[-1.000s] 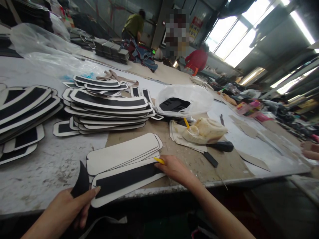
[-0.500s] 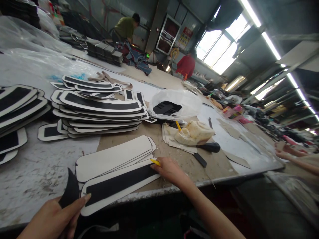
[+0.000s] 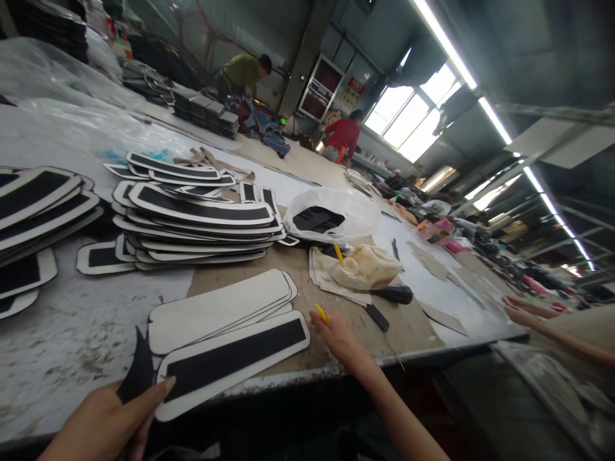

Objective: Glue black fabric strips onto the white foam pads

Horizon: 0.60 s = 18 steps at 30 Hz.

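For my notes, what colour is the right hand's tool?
The tool is yellow, clearest in the head view.

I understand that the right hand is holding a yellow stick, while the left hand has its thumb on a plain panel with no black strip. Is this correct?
Only the panel is wrong: the head view shows the left hand with its thumb on the end of the black-striped panel. The right hand is indeed holding a yellow stick.

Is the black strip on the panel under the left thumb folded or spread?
Spread: the black strip runs lengthwise along the panel, no fold visible.
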Tool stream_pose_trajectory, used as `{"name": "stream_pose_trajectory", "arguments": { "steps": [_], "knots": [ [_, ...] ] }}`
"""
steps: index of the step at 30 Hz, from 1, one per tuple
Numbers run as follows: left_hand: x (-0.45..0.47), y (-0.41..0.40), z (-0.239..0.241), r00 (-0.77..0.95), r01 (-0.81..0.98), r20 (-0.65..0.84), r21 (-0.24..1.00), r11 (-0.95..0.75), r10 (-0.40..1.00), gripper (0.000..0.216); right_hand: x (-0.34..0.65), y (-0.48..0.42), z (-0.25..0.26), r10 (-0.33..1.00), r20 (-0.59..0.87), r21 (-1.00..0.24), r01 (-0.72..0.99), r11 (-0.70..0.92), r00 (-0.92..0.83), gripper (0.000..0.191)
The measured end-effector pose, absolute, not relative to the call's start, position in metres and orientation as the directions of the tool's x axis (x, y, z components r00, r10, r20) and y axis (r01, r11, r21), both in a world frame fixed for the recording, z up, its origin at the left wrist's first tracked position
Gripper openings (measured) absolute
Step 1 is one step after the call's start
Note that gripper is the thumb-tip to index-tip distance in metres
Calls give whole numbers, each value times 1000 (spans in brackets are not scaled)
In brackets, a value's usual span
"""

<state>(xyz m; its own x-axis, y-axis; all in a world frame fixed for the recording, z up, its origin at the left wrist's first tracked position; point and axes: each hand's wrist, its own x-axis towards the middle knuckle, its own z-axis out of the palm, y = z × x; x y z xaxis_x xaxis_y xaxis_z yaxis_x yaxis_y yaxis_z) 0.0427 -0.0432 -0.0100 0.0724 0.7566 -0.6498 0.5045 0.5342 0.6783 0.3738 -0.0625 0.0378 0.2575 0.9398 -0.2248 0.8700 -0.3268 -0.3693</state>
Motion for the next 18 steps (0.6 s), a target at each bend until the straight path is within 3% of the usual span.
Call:
{"name": "stream_pose_trajectory", "arguments": {
  "steps": [7,11,14,18],
  "knots": [
    [40,-44,2,180,388,-634,748,538,752,53,364,-66,37,935,-290,-607,716,-345,205,28],
    [26,-42,3,213,414,-644,741,529,735,60,361,-76,50,889,-426,-785,421,-455,166,36],
    [18,-43,14,195,370,-653,740,562,731,61,353,-83,61,883,-446,-831,298,-469,144,41],
    [13,-51,32,221,151,-581,814,561,783,57,337,-90,76,891,-423,-832,319,-454,165,43]
  ]
}}
